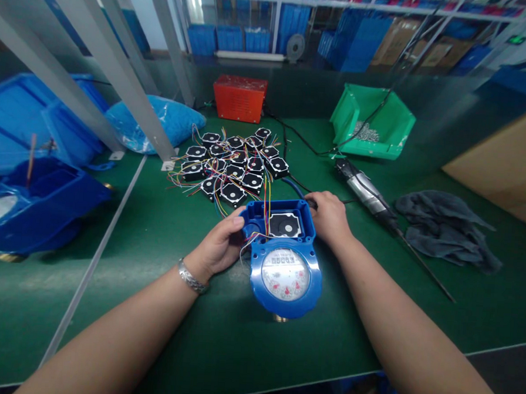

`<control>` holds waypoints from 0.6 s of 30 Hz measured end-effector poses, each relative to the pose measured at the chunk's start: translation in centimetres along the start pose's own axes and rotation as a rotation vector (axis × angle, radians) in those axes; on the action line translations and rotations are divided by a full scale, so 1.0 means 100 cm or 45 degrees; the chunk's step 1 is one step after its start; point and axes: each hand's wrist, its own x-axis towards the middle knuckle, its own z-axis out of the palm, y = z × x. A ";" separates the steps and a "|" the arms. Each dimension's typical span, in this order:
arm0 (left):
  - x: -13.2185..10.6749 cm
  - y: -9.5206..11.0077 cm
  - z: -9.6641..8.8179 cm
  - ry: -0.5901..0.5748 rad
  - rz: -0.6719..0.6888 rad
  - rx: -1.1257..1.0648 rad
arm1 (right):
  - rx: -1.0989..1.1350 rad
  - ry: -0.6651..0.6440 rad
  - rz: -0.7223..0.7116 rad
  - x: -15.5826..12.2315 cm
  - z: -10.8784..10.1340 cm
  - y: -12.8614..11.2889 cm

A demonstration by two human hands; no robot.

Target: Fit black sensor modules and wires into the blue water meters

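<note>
Between hands (220,240) (331,217), meter (283,244) fore-and-aft, dial (285,273) nearest

Hands: two, one left hand (220,243) and one right hand (331,217). Bracelet (191,277): one. Blue meters at bench height: two, namely one held meter (285,307) and one left-side meter (75,196). Black boxes (232,193): about sixteen in the pile, tangled wires blurring the count; one more inside the held meter. Red box (240,100): one. Green bin (375,147): one. Power tool (364,192): one. Grey cloth (447,221): one. Blue bag (176,119): one. Fan (295,47): one.
</note>
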 end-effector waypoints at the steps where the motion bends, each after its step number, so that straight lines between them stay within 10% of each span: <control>1: 0.000 0.000 0.000 0.004 0.000 -0.002 | -0.009 -0.008 0.013 0.000 -0.001 0.000; 18: 0.000 0.001 0.002 -0.010 0.006 -0.033 | -0.108 -0.017 0.179 -0.002 -0.010 0.001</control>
